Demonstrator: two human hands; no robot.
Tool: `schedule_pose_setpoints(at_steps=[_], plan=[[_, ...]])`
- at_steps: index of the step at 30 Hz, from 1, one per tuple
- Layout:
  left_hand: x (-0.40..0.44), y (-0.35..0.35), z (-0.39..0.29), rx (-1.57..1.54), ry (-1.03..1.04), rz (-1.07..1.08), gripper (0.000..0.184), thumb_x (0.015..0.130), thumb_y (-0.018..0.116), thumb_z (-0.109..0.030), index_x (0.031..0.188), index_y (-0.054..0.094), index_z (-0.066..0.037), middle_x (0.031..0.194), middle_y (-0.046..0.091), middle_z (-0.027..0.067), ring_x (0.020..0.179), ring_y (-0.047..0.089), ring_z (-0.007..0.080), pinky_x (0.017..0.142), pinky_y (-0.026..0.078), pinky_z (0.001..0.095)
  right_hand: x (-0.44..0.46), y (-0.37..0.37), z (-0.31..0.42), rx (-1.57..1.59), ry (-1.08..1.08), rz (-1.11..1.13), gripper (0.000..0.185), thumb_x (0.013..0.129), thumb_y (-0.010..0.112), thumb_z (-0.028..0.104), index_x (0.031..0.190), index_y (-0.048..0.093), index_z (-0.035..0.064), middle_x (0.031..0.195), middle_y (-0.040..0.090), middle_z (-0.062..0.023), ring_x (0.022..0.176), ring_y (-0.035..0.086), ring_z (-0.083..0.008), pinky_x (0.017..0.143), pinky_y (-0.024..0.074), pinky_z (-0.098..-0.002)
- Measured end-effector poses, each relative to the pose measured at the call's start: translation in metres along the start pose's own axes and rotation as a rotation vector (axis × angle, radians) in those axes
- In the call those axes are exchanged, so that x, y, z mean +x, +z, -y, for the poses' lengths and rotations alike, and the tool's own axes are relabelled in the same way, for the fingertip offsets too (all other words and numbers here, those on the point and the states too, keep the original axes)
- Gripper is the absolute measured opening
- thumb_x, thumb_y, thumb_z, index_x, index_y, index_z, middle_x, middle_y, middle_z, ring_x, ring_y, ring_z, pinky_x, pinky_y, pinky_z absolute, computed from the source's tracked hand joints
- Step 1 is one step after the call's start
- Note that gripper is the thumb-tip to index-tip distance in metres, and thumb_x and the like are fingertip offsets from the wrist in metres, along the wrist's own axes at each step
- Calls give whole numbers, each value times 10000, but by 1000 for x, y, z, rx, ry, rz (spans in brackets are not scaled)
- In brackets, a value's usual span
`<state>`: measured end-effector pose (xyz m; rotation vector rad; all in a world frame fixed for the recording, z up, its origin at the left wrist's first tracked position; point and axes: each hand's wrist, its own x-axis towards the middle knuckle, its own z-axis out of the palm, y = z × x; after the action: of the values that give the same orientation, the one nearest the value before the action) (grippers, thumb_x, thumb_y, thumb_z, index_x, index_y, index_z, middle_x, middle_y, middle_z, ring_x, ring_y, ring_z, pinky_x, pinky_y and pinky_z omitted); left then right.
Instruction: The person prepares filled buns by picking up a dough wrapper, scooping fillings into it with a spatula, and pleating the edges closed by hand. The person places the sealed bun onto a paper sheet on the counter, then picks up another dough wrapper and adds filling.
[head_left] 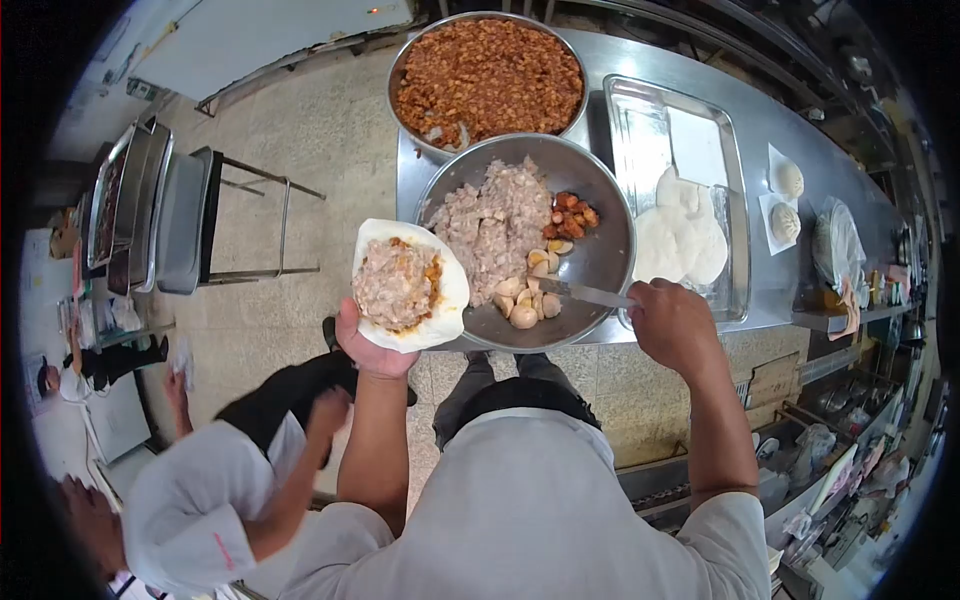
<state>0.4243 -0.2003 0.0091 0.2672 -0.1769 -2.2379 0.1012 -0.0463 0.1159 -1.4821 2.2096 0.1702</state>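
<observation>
On my left hand (pixel 375 350) lies a flat dough wrapper (pixel 440 320) topped with a mound of pale minced filling (pixel 395 285) with orange-brown bits. My right hand (pixel 672 322) is closed around the handle of a metal spatula (pixel 590 294), whose blade touches the egg pieces (pixel 525 300) in a steel bowl (pixel 625 215). That bowl also holds pale minced meat (pixel 490 220) and reddish-brown chunks (pixel 572 216). Beyond it, a second bowl (pixel 392 95) is full of reddish-brown filling (pixel 490 75).
Right of the bowls, a metal tray (pixel 740 200) holds dough rounds (pixel 680 240) and a white sheet (pixel 697 145). Two buns (pixel 787 202) on paper sit farther right on the steel table (pixel 590 50). A co-worker (pixel 200 490) is close at my left, another person farther left.
</observation>
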Motion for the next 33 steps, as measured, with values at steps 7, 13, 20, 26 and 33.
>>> schedule_pose_setpoints(at_steps=[7,13,20,26,33], plan=[[-28,-13,-4,-83,12,51,833,876,674,-405,1529,298,-50,1565,332,189,1429,333,412,1163,259,611,20,20,3,-8,-242,-179,148,852,623,99,972,706,79,880,672,-137,826,668,-347,735,510,-473],[-36,-16,-6,-1,9,38,819,879,681,-370,1529,299,-52,1564,335,189,1431,333,409,1160,258,616,63,16,-15,-176,-553,-362,157,766,613,82,889,698,127,814,626,-57,788,666,-235,750,472,-393],[-36,-8,4,-28,-18,86,818,882,666,-388,1519,299,-31,1536,367,212,1399,383,415,1144,302,604,100,10,-17,-188,-668,-276,159,741,615,41,867,694,97,898,671,-87,849,657,-275,806,455,-406],[-35,-5,16,-15,15,50,805,882,673,-383,1512,316,-31,1528,379,212,1398,384,415,1139,304,613,118,13,-18,-136,-721,-162,116,755,624,67,841,695,96,844,683,-70,859,656,-261,821,447,-406],[-38,-11,28,-61,104,28,819,891,652,-388,1527,284,-26,1563,317,221,1436,309,430,1172,218,626,128,17,-18,-174,-849,-167,115,743,634,96,842,694,96,811,666,-71,857,654,-265,823,436,-392]])
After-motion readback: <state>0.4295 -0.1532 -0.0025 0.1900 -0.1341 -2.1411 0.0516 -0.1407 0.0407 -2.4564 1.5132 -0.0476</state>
